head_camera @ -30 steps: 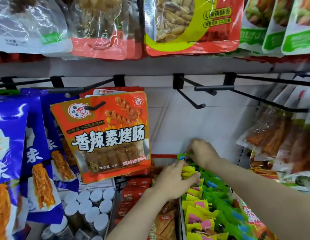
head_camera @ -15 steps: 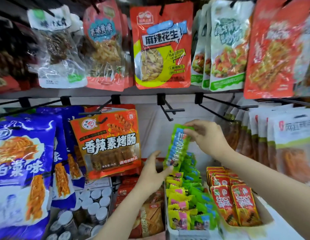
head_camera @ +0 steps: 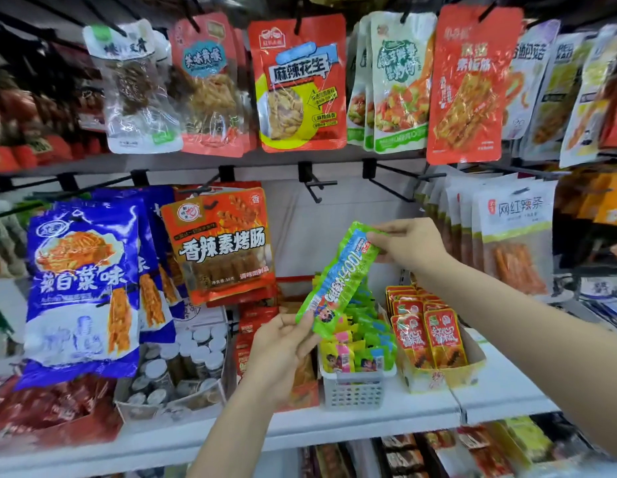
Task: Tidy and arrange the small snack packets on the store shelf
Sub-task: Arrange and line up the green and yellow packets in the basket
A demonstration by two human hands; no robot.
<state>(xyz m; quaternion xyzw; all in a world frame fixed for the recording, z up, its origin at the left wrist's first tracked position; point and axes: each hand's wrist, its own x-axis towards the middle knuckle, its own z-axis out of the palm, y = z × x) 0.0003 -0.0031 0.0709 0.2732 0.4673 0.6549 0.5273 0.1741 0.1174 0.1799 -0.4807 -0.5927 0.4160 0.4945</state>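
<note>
head view | green packet [head_camera: 338,281] tilted, up in the air above the white basket [head_camera: 355,391] near the shelf [head_camera: 369,429] front edge | right hand [head_camera: 412,244] pinching its top end | left hand [head_camera: 283,350] pinching its bottom corner | open back wall behind, red packets [head_camera: 429,334] just right of the basket

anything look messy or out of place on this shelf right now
The small green and yellow packets in the white basket lie jumbled at mixed angles, unlike the upright red packets beside them. One long green packet is out of the basket, held tilted between the left hand and right hand.
</note>
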